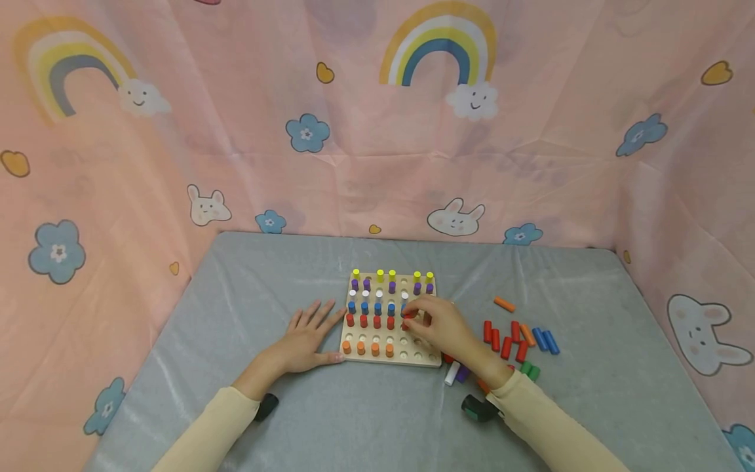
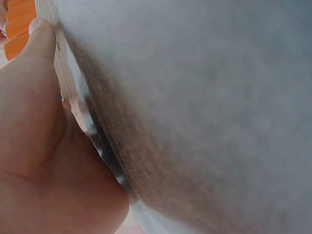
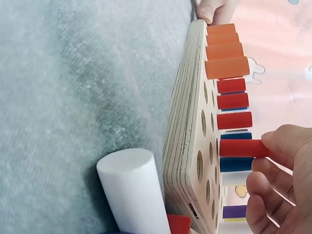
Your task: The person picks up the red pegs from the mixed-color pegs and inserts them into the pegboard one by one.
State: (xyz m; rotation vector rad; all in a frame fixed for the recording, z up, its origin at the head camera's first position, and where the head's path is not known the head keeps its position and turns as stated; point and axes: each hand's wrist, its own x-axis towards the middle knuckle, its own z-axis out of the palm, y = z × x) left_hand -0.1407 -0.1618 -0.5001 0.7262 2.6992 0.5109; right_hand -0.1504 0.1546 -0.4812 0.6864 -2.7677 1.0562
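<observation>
A wooden pegboard (image 1: 421, 360) stands on the table with rows of yellow, purple, white, blue, red and orange pegs in its holes. My right hand (image 1: 445, 324) pinches a red peg (image 3: 239, 147) between thumb and finger, its lower end at the board at the right end of the red row. The other fingers of that hand are loosely bent. My left hand (image 1: 307, 341) lies with spread fingers along the board's left side. Its thumb (image 2: 43, 36) presses the board's edge near the orange pegs (image 3: 226, 67).
Right of the board lie loose red pegs (image 1: 506, 348), blue pegs (image 1: 545, 339), green pegs (image 1: 530, 371) and orange pegs (image 1: 504, 304). A white peg (image 3: 131, 187) lies close to the board's near right corner. Patterned pink cloth (image 1: 354, 183) hangs round the grey-covered table (image 1: 265, 275).
</observation>
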